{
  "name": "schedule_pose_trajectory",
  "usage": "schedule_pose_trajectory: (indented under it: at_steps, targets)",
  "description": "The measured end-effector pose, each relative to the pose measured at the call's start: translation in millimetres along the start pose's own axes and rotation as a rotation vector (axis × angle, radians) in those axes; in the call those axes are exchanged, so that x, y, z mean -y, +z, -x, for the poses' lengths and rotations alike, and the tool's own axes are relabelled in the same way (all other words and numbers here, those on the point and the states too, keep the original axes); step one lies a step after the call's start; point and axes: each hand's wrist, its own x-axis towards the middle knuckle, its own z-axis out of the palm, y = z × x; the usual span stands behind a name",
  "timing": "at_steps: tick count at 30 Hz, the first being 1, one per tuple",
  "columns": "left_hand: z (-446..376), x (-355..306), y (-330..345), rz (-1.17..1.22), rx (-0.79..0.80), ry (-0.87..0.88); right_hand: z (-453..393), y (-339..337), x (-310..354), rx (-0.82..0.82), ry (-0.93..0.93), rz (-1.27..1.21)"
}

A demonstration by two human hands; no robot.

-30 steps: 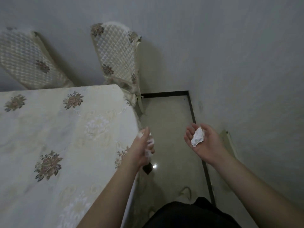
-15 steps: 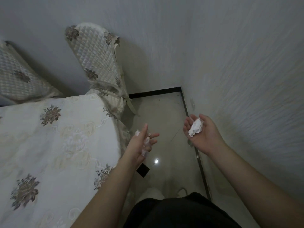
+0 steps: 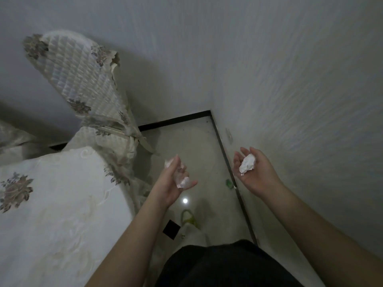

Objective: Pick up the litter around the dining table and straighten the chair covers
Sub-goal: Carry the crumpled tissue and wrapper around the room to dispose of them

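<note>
While both hands already carry litter, only part of the job looks done. Left hand (image 3: 173,184): fingers loosely curled round a crumpled pinkish wrapper (image 3: 182,180), held over the floor just beside the table (image 3: 51,204) corner. Right hand (image 3: 253,175): palm up, cupped under a white paper ball (image 3: 247,164), fingers half bent, near the wall. Still on the floor (image 3: 192,154): a small green scrap (image 3: 229,183) close to the dark skirting strip, not yet picked up. Lower down, a whitish bag with green handles (image 3: 189,221), possibly meant for the rubbish, though hard to be sure. Chair cover (image 3: 78,79) not yet straightened: top corner folded back and torn-looking, ties hanging loose at the seat. So, by judgement: two pieces gathered, at least one piece left, covers untouched. Other chairs mostly out of view.
</note>
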Motion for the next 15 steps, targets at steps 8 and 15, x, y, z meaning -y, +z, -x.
schedule_pose_trajectory:
  at_steps: [8, 15]
  targets:
    - [-93.4, -39.7, 27.8, -0.014, 0.065, -0.179, -56.6, 21.7, 20.0, -0.098, -0.047, -0.004]
    - [-170.9, -19.1, 30.8, -0.104, -0.098, -0.206, -147.0, -1.8, 25.6, -0.174, -0.029, -0.088]
